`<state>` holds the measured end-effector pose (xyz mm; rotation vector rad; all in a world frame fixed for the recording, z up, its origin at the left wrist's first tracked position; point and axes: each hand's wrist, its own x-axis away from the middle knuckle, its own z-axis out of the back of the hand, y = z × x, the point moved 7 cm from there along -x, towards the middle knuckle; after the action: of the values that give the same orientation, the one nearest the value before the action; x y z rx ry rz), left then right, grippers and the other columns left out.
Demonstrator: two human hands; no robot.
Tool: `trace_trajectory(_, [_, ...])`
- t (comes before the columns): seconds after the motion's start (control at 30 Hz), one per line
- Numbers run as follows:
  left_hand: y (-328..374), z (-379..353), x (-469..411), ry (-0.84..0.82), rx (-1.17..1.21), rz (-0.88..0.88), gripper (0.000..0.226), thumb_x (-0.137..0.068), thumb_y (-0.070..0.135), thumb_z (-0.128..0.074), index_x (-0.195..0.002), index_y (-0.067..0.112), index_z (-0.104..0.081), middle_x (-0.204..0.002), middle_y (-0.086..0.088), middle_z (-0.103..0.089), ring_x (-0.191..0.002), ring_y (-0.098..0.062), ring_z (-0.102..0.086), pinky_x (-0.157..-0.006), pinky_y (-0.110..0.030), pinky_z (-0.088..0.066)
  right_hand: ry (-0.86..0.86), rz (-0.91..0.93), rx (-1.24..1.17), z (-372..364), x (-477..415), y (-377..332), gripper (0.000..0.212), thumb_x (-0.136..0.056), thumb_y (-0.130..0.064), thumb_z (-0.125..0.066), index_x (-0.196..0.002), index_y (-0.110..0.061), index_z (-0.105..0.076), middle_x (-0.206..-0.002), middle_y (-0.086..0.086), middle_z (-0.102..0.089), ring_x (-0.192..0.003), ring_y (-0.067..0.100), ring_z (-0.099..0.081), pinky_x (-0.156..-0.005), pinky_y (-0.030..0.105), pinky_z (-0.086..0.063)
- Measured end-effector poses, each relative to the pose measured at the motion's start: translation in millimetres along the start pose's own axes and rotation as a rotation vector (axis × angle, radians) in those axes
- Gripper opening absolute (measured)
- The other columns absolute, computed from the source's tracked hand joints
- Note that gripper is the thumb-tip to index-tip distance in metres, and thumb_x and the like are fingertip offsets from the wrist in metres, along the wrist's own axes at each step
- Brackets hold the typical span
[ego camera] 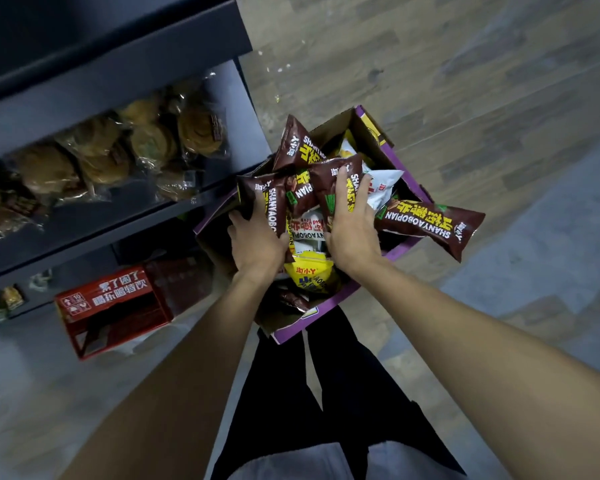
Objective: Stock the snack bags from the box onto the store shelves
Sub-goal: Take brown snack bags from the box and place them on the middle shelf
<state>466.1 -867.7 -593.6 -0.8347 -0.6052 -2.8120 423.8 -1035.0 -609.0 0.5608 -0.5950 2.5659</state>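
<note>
Snack bags (298,147): glossy brown pillow packs, puffed in the middle and crimped flat at both ends, printed with white block letters SHANYAOBOPIAN and bold yellow characters. Heaped in and above an open cardboard box (371,133), purple on its outer faces and plain brown inside, low down just beside the shelves and ahead of the dark trousers (343,410).

Far left: dark grey shelves (118,77), flat matt boards with squared edges. On the middle board, round golden pastries (153,140) in crinkled clear wrap, lying in loose rows. Lower down, a red carton (115,306) with white characters, tilted, near the foot of the shelves.

Centre left: left hand (257,240) curled round the near end of a first brown bag (262,199), holding it raised above the box. Between the hands, deeper in the box, a yellow bag (309,271) and a white-and-red bag (307,230).

Centre right: right hand (350,223) palm down on a second brown bag (326,185), fingers laid along its face and bent lightly round it. Just beyond the fingertips, a white bag (385,183). Further right, a third brown bag (430,223) lying across the purple rim, one end hanging out past it.

Right and above: floor (465,81) of matt grey-brown wood-look planks.
</note>
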Motion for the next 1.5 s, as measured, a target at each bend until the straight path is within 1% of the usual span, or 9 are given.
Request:
trace_trajectory(0.17, [-3,-5,-6,-0.103,0.085,0.069,0.086,-0.083,0.045,-0.067,-0.150,0.045,-0.014,-0.139,-0.024,-0.031,-0.124,-0.046,-0.040,-0.102,-0.044,-0.038,-0.106,-0.053,0.031,4,-14,2,0.120,-0.084,-0.008,-0.072,-0.150,-0.035,0.024,-0.159,0.018,0.021,-0.137,0.044,-0.027,-0.092,0.049,-0.045])
trace_trajectory(0.23, [-5,-3,-6,-0.122,0.098,0.079,0.082,-0.085,0.049,-0.063,-0.150,0.046,-0.013,-0.136,-0.024,-0.037,-0.121,-0.044,-0.043,-0.100,-0.044,-0.039,-0.132,-0.059,0.003,10,-10,2,0.115,-0.087,-0.024,-0.073,-0.151,-0.036,0.022,-0.160,0.019,0.017,-0.138,0.045,-0.027,-0.098,0.049,-0.042])
trace_trajectory(0.33, [-7,2,-6,-0.112,0.057,0.066,0.080,-0.084,0.047,-0.063,-0.150,0.043,-0.018,-0.133,-0.019,-0.047,-0.119,-0.039,-0.048,-0.094,-0.042,-0.041,-0.082,-0.094,-0.046,20,4,3,0.105,-0.088,-0.039,-0.068,-0.152,-0.039,0.015,-0.158,0.024,-0.010,-0.133,0.046,-0.034,-0.102,0.051,-0.040])
trace_trajectory(0.4, [-4,8,-2,-0.089,0.054,0.034,0.081,-0.079,0.046,-0.067,-0.148,0.039,-0.024,-0.127,-0.013,-0.056,-0.114,-0.035,-0.054,-0.087,-0.039,-0.044,-0.049,-0.106,-0.062,23,13,4,0.103,-0.088,-0.034,-0.069,-0.154,-0.038,0.010,-0.145,0.023,-0.032,-0.121,0.044,-0.046,-0.094,0.048,-0.046])
trace_trajectory(0.5, [4,21,9,-0.048,0.078,-0.006,0.079,-0.076,0.043,-0.071,-0.145,0.033,-0.034,-0.121,-0.009,-0.062,-0.112,-0.031,-0.057,-0.087,-0.040,-0.048,-0.024,-0.092,-0.060,33,21,5,0.099,-0.087,-0.033,-0.071,-0.155,-0.038,0.001,-0.132,0.017,-0.043,-0.110,0.039,-0.054,-0.083,0.044,-0.049])
trace_trajectory(0.63, [12,39,35,0.013,0.099,-0.067,0.073,-0.078,0.038,-0.074,-0.142,0.027,-0.040,-0.118,-0.008,-0.063,-0.110,-0.031,-0.058,-0.088,-0.038,-0.047,-0.011,-0.083,-0.018,57,32,8,0.092,-0.087,-0.041,-0.069,-0.155,-0.035,-0.007,-0.131,0.015,-0.046,-0.109,0.036,-0.057,-0.079,0.041,-0.048])
trace_trajectory(0.9, [10,79,84,0.127,0.081,0.014,0.077,-0.071,0.043,-0.076,-0.140,0.038,-0.042,-0.122,-0.006,-0.064,-0.110,-0.031,-0.060,-0.087,-0.039,-0.049,-0.004,0.038,0.008,94,77,-16,0.089,-0.085,-0.043,-0.070,-0.154,-0.031,-0.014,-0.128,0.014,-0.050,-0.111,0.035,-0.057,-0.083,0.045,-0.047])
trace_trajectory(1.13, [-5,119,114,0.227,0.064,-0.059,0.075,-0.073,0.049,-0.071,-0.139,0.037,-0.038,-0.124,-0.002,-0.062,-0.113,-0.032,-0.059,-0.087,-0.042,-0.048,0.064,0.115,0.043,99,125,-54,0.088,-0.083,-0.044,-0.069,-0.153,-0.030,-0.017,-0.128,0.012,-0.049,-0.108,0.036,-0.058,-0.081,0.044,-0.048])
trace_trajectory(1.5, [-122,217,199,0.494,0.141,-0.206,0.067,-0.079,0.055,-0.063,-0.138,0.037,-0.036,-0.110,-0.006,-0.063,-0.098,-0.034,-0.063,-0.074,-0.043,-0.051,0.307,0.274,-0.083,91,235,-179,0.081,-0.083,-0.042,-0.065,-0.151,-0.032,-0.022,-0.121,0.009,-0.049,-0.106,0.034,-0.056,-0.078,0.045,-0.051])
